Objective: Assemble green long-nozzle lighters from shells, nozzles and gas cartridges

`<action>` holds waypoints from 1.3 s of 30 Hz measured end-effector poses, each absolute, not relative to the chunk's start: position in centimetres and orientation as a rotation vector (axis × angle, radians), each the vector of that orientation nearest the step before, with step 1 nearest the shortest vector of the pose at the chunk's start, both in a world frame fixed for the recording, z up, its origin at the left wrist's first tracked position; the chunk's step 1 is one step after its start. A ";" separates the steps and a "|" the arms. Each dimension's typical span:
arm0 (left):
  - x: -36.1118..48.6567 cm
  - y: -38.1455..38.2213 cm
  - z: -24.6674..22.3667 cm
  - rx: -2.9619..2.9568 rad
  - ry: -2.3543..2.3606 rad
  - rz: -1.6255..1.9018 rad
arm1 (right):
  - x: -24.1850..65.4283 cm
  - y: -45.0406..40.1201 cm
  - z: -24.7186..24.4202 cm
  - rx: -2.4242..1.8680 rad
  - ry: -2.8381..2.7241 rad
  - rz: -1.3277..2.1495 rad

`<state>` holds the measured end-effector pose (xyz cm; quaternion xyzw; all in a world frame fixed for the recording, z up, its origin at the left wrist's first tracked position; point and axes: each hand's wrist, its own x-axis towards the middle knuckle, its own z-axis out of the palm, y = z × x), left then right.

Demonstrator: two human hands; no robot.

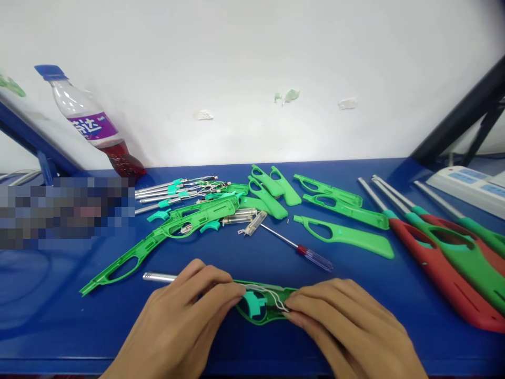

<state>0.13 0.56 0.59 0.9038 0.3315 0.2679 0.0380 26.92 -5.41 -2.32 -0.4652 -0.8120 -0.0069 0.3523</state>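
Note:
Near the front of the blue table lies a green lighter half-shell (272,318), open side up. A teal trigger (254,303) sits in its finger loop, and white wires (266,288) run along the inside. From its left end a metal lighter tube (158,277) sticks out. My left hand (189,310) is closed around the shell just left of the trigger, covering the tube's base. My right hand (347,316) pinches the wires' dark end at the shell's right part. Much of the shell's handle is hidden under the right fingers.
Behind lie green half-shells (343,237), a pile of metal tubes with wires (177,189), clear fuel tanks (252,223) and a screwdriver (311,257). Assembled lighters (453,268) and a white power strip (469,184) are on the right. A soda bottle (94,123) stands back left.

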 end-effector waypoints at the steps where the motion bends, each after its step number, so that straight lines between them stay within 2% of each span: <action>1: 0.2 0.5 0.5 2.771 0.998 0.821 | 26.9 -5.4 -2.3 -1.213 -2.097 -0.011; 14: 0.4 0.7 0.2 2.966 0.930 0.650 | 26.0 -5.0 -1.3 -1.211 -2.038 -0.013; 27: 1.2 0.8 -0.4 2.781 0.944 0.785 | 26.3 -5.2 -2.1 -1.194 -2.076 0.022; 39: 1.2 0.8 -0.8 2.847 0.903 0.811 | 26.6 -5.3 -2.2 -1.194 -2.078 -0.002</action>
